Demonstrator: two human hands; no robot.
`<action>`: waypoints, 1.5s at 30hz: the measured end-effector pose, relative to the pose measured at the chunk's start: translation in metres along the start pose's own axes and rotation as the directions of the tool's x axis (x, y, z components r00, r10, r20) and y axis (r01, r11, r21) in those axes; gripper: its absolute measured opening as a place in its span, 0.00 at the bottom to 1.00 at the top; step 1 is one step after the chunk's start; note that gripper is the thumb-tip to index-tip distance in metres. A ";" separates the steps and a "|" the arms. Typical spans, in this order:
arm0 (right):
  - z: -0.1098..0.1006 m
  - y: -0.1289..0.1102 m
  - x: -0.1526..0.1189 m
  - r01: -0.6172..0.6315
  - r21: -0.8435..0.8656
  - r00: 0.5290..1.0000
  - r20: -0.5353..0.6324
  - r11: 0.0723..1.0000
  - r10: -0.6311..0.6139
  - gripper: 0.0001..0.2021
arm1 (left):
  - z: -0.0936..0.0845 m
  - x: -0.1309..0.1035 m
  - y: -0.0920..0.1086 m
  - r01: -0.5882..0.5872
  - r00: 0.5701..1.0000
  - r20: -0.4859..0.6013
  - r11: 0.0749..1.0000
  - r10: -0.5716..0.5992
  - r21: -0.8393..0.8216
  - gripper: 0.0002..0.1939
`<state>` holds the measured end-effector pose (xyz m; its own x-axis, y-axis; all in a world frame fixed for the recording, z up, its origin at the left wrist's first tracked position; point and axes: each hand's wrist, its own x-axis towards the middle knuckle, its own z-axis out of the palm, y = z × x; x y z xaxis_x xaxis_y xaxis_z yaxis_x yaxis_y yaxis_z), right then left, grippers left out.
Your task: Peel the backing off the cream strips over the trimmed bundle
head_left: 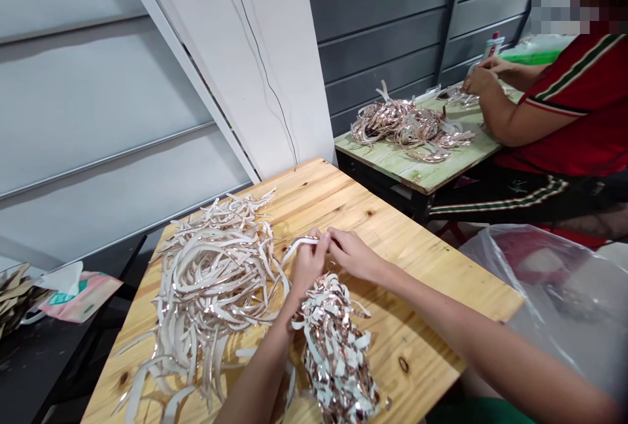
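Over the middle of the wooden table (422,254), my left hand (309,264) is closed on a narrow white strip (299,241) whose loose end curves out to the left. My right hand (353,254) meets it, its fingertips pinched at the same spot. What lies between those fingertips is hidden. Below my hands lies a dense bundle of short white and shiny rose-gold pieces (338,352), partly behind my left forearm. A large tangled heap of long white strips with metallic edges (216,280) covers the table's left side.
At the right, a person in a red shirt (579,97) works with both hands at a green table (422,178) holding another pile of metallic strips (402,123). A clear plastic bag (530,280) stands beside my table. Left, a tissue pack (81,296) lies on a dark surface.
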<state>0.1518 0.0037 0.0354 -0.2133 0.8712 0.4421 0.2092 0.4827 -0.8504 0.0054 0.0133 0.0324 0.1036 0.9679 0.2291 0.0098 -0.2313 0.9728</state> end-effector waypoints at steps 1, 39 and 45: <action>0.000 -0.001 0.000 0.005 -0.009 1.000 0.003 1.000 -0.005 0.12 | -0.001 -0.001 0.000 -0.033 0.999 0.026 0.997 0.032 0.068 0.15; -0.012 -0.007 0.017 -0.098 0.955 0.838 -0.073 0.281 0.541 0.06 | -0.003 -0.004 0.003 -0.245 0.969 0.098 0.909 0.225 0.337 0.17; -0.004 -0.004 0.014 -0.141 0.928 0.870 -0.051 0.345 0.491 0.05 | -0.001 0.004 -0.001 -0.189 0.978 0.118 0.969 0.171 0.161 0.17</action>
<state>0.1512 0.0143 0.0465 -0.0346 0.9992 -0.0184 -0.7837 -0.0386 -0.6199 0.0049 0.0170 0.0327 0.2204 0.8954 0.3868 0.1504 -0.4230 0.8936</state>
